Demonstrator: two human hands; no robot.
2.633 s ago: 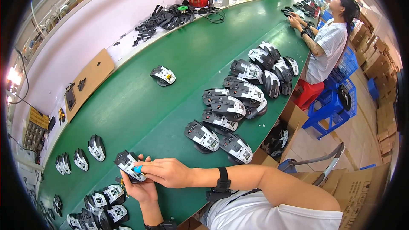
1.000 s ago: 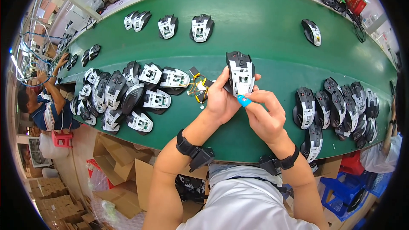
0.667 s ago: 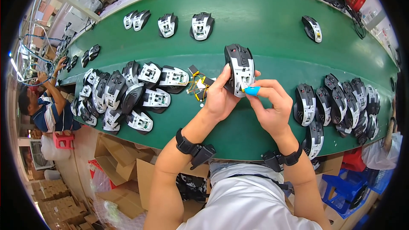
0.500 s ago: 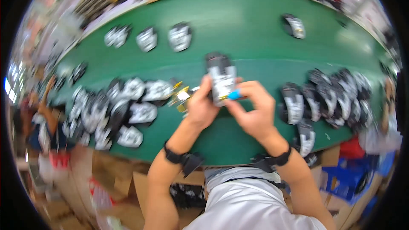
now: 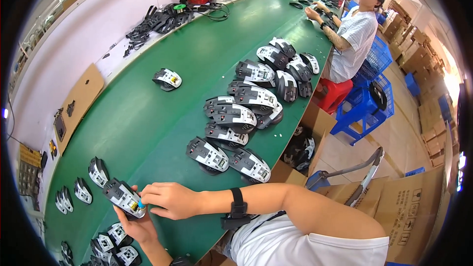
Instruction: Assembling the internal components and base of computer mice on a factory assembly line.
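Observation:
A partly open computer mouse (image 5: 118, 193), black at one end with a grey-white frame, rests tilted in my left hand (image 5: 139, 227), whose fingers wrap its sides from below. My right hand (image 5: 170, 200) reaches over the near end of this mouse. Its fingers are bent together at a small shiny gold piece (image 5: 134, 207) there, and one fingertip wears a blue cover (image 5: 141, 204). The exact grip on the gold piece is partly hidden. Another mouse shell (image 5: 98, 172) lies just beyond the held one.
On the green table (image 5: 148, 123), a heap of mouse shells (image 5: 256, 101) lies to the right, more (image 5: 106, 246) lie below my left hand, and one (image 5: 167, 79) stands alone. Black parts (image 5: 160, 22) line the far ledge. A co-worker (image 5: 362, 34) sits at the far right by blue crates (image 5: 367, 101).
The view has swung to the right, so my hands and the held mouse now appear at the lower left. A co-worker and crates have come into view. Both hands stay on the mouse.

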